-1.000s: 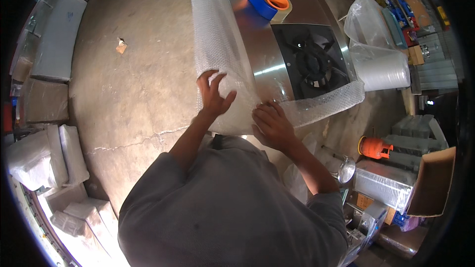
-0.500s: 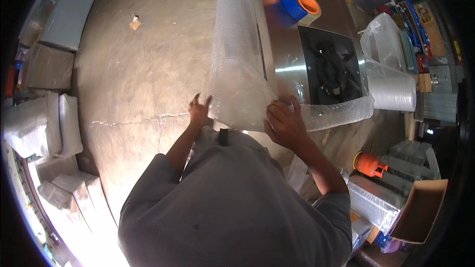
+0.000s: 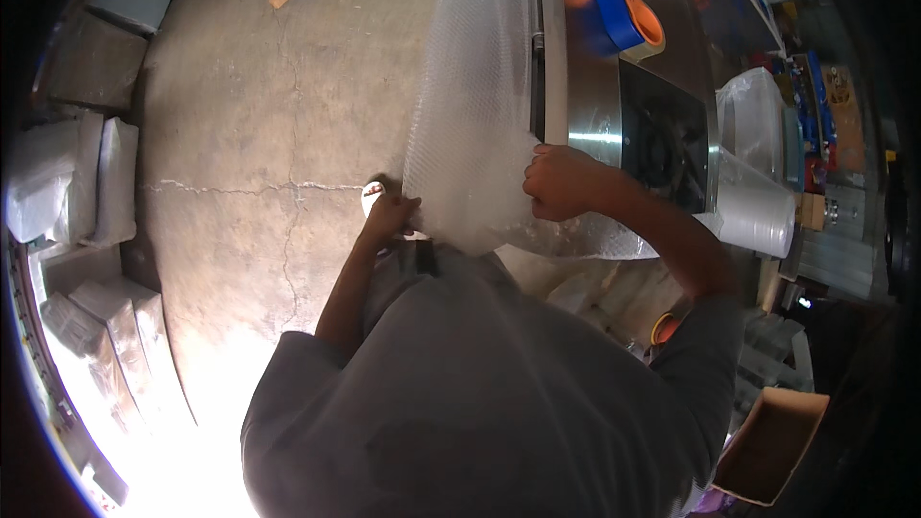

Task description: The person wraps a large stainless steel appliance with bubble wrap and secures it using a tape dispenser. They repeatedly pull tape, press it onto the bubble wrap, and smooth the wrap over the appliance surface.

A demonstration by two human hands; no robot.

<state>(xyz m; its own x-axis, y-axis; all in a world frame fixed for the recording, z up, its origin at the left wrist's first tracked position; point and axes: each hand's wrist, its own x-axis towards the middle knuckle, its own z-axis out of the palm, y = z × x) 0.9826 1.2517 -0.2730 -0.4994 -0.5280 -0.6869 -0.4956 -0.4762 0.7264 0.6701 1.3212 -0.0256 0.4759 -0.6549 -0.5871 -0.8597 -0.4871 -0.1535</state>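
The left hand [image 3: 389, 218] grips the lower left edge of a clear sheet of bubble wrap [image 3: 475, 105], its fingers [image 3: 408, 206] curled round the plastic so that the edge is pinched between them and the palm. The right hand [image 3: 559, 182] is closed into a loose fist on the same sheet further right, knuckles turned toward the camera, bunching the wrap where it folds over the side of a shiny stainless-steel gas stove [image 3: 600, 96]. The bubble wrap runs from the top of the view down along the stove's left side and ends between the two hands, just above the person's grey shirt [image 3: 480, 393]; part of it spreads under the right forearm along the stove's near edge.

On top of the stove lies a blue and orange tape dispenser [image 3: 625, 11], well apart from both hands, and a black burner grate [image 3: 667, 144] sits just beyond the right wrist. A cracked concrete floor [image 3: 249, 115] fills the left of the view, with wrapped white packages [image 3: 72, 182] stacked along its edge. A stack of white plastic containers [image 3: 758, 216] stands to the right of the stove.
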